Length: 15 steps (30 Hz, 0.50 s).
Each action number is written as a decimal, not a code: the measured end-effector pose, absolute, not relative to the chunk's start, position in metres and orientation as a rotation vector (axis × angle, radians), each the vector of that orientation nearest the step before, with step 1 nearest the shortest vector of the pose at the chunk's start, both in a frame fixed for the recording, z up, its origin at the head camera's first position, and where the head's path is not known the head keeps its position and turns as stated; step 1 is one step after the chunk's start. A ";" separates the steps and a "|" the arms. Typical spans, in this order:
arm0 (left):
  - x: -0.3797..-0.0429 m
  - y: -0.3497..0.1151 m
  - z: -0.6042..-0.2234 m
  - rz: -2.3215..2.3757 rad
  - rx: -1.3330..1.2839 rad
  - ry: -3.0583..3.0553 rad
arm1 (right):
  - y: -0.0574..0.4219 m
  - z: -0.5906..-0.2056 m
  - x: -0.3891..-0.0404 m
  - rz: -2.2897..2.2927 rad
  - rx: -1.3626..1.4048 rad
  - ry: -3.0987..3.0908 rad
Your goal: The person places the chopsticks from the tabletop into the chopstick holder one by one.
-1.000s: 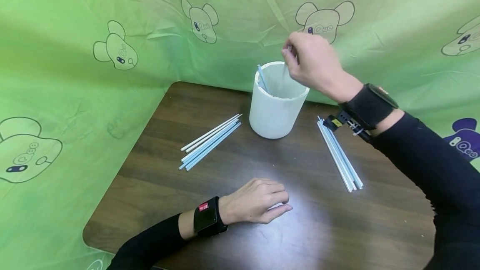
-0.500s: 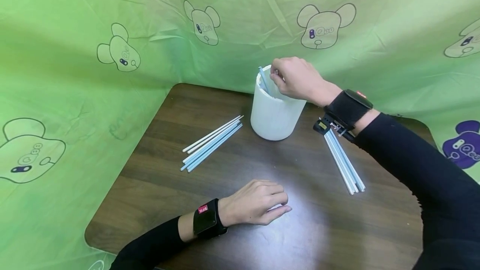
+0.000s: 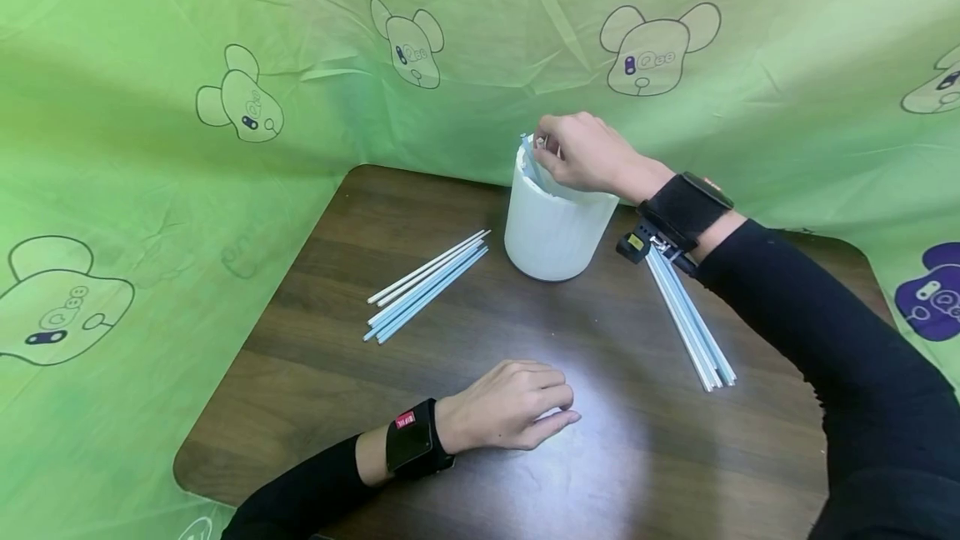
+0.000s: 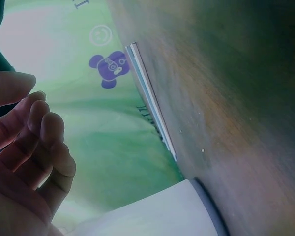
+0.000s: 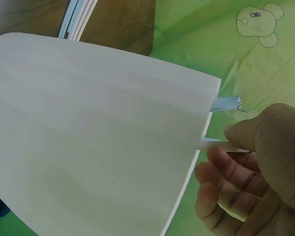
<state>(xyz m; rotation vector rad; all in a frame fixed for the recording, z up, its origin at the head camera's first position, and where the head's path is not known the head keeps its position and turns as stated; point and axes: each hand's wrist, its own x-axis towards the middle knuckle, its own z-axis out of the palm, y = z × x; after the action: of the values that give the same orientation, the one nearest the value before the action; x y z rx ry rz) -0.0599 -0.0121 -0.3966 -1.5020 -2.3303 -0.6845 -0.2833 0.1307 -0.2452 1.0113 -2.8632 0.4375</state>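
My right hand point(image 3: 592, 152) is over the mouth of a white cylindrical container point(image 3: 553, 236). In the right wrist view, its thumb and forefinger pinch a thin white stick point(image 5: 228, 146), whose lower part is hidden inside the container. A light blue stick point(image 5: 226, 103) leans in the container, its end poking above the rim beside the pinched one. My left hand point(image 3: 510, 407) holds nothing and stays low over the near part of the table, its fingers loosely bent, as the left wrist view also shows.
A bundle of white and blue sticks point(image 3: 427, 286) lies left of the container on the brown wooden table point(image 3: 300, 382). Another bundle point(image 3: 693, 319) lies to the right, partly under the right wrist's camera. A green printed cloth point(image 3: 480, 40) hangs behind and at the left.
My right hand has come down and left, from above the container to its rim, carrying the white stick inside. My left hand keeps its place.
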 end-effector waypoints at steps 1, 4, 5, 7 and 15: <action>-0.060 -0.012 -0.397 -0.683 -1.501 -2.334 | 0.131 -0.246 -0.283 0.442 1.011 -2.866; -0.060 -0.013 -0.398 -0.685 -1.498 -2.343 | 0.132 -0.247 -0.282 0.458 1.018 -2.870; -0.060 -0.013 -0.399 -0.688 -1.498 -2.345 | 0.132 -0.247 -0.281 0.464 1.021 -2.870; -0.060 -0.014 -0.400 -0.688 -1.497 -2.350 | 0.134 -0.247 -0.280 0.478 1.027 -2.870; -0.063 -0.019 -0.405 -0.707 -1.462 -2.369 | 0.142 -0.247 -0.277 0.533 1.020 -2.843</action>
<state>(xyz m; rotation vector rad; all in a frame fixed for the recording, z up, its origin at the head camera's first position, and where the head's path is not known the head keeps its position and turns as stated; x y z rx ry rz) -0.0635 -0.0193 -0.4055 -1.4619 -2.3693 -0.7067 -0.2768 0.1418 -0.2469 1.0197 -2.8429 0.5335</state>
